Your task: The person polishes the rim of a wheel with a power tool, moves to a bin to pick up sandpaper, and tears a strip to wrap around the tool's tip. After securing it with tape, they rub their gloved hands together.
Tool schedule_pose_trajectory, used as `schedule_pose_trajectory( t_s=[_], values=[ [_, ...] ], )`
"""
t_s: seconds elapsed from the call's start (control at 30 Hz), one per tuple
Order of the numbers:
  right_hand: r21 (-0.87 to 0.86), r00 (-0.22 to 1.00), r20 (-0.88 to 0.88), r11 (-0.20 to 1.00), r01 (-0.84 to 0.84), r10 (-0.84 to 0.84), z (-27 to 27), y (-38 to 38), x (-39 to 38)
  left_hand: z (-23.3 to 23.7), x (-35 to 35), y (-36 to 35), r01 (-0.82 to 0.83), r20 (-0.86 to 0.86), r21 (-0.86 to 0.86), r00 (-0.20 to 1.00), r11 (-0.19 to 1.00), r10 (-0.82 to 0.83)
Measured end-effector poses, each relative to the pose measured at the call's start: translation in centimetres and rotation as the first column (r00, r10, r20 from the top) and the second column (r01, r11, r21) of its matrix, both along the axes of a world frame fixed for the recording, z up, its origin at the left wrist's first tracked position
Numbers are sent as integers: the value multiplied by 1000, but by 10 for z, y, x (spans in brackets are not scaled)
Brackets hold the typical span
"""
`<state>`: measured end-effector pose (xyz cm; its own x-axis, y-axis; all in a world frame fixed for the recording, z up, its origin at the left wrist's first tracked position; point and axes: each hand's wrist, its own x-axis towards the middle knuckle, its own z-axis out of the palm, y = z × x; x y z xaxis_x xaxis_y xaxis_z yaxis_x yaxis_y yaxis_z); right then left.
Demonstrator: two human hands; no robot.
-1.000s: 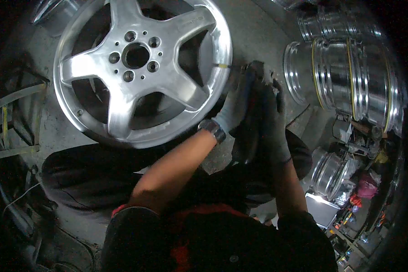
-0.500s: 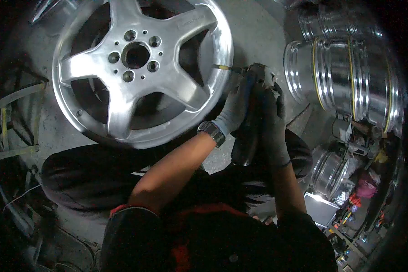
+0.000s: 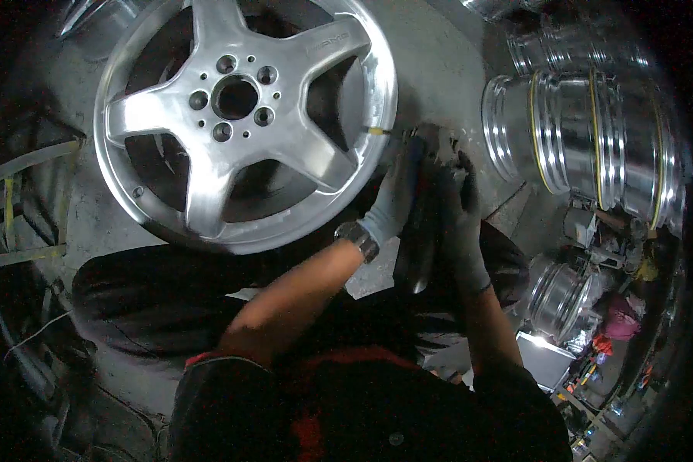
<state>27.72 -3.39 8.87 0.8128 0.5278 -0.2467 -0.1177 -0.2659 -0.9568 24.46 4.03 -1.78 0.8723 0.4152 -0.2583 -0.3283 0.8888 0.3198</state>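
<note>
Wheel: We saw a silver five-spoke alloy wheel (image 3: 239, 123) lying face up on the grey floor (image 3: 446, 54). It filled the upper left of the view, at about 10 o'clock from the hands.
Power tool: A dark, long-bodied power tool (image 3: 422, 246) sat between both hands, its body running from 6 to 12 o'clock. It was just off the wheel's right side.
Tool tip: A thin yellow-banded tip (image 3: 379, 132) pointed toward 9 o'clock and met the wheel's outer lip at the wheel's own 3 o'clock. We could not tell how hard it pressed.
Left hand: The left hand (image 3: 396, 196) wore a pale grey glove and lay along the tool's left flank. Its fingers were held close together and curled round the tool's front end.
Watch: A metal wristwatch (image 3: 359, 237) sat on the left wrist, at 7 o'clock from that hand.
Right hand: The right hand (image 3: 460, 219) wore a dark glove and clasped the tool's right flank. Its fingers were closed against the body; we could not make out the thumb.
Stacked rims: Polished rims (image 3: 585, 138) marked with thin yellow lines lay on their sides at 3 o'clock from the hands, near but apart.
Lone rim: Another shiny rim (image 3: 554, 296) lay at 5 o'clock.
Straps: Pale webbing straps (image 3: 23, 208) lay at the far 9 o'clock edge.
</note>
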Motion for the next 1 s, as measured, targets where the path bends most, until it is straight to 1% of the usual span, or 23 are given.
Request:
schedule_pose_trajectory(
  t_s=[0.03,0.1,0.13,0.17,0.2,0.23,0.3,0.33,0.4,0.43,0.47,0.5,0.53,0.57,0.6,0.63,0.7,0.73,0.8,0.87,0.93,0.97,1.0],
  values=[
    [-10,999,3,999,-33,33,0,-4,-4,-2,-3,-6,0,-1,0,1000,1000,0],
    [-52,1000,9,999,-17,17,2,-3,-8,26,-15,1,64,-161,-320,980,945,-121],
    [-92,1000,15,996,-3,4,3,-1,-11,21,-13,1,66,-163,-322,979,944,-124],
    [-95,1000,12,995,-2,3,4,2,-12,14,-9,2,74,-66,-339,993,938,-102],
    [0,998,-56,999,40,-40,4,8,-9,8,-6,3,83,31,-355,997,931,-77],
    [94,989,-125,992,88,-76,4,12,-5,4,-2,2,84,32,-356,997,931,-77],
    [83,996,-69,995,63,-58,3,17,3,11,5,8,22,-29,-73,999,997,-24],
    [69,999,-15,997,39,-38,4,17,6,13,6,12,22,-27,-71,999,997,-24],
    [40,1000,25,999,-12,11,2,14,5,14,9,18,135,-4,-312,990,940,-143],
    [4,996,60,998,-62,61,2,12,4,15,5,14,134,-3,-312,990,941,-142],
    [3,996,59,998,-63,63,4,10,0,11,-3,1,21,-96,-226,994,974,-44],
    [-75,997,38,996,-57,60,7,7,-4,2,-7,-9,-87,-182,-130,981,988,62],
    [-154,998,15,987,-53,56,7,6,-7,-9,-5,-14,-89,-187,-134,980,987,63],
    [-158,998,10,986,-56,58,4,6,-6,-14,-1,-15,-84,-120,-239,991,967,56],
    [-48,998,-1,996,-69,69,0,7,-4,-20,2,-15,-71,-51,-340,997,938,57],
    [64,997,-10,995,-78,79,-3,9,0,-25,5,-15,-71,-53,-342,997,937,57],
    [93,997,-69,995,-24,30,-2,21,12,5,11,8,11,110,-296,994,955,23],
    [120,992,-128,992,32,-16,0,28,19,21,16,20,12,112,-295,994,955,22],
    [115,995,-98,993,24,-13,8,42,31,41,28,39,-41,98,-106,994,993,52],
    [107,998,-69,994,19,-11,8,48,40,27,46,49,-25,99,-53,995,998,31],
    [108,999,32,994,-22,19,6,50,46,15,54,46,-9,99,-1,995,1000,9],
    [108,999,32,994,-22,19,6,47,46,10,56,43,-2,127,-58,992,998,9],
    [19,997,72,999,-33,32,5,43,43,5,57,40,7,154,-115,988,993,11]
  ],
)
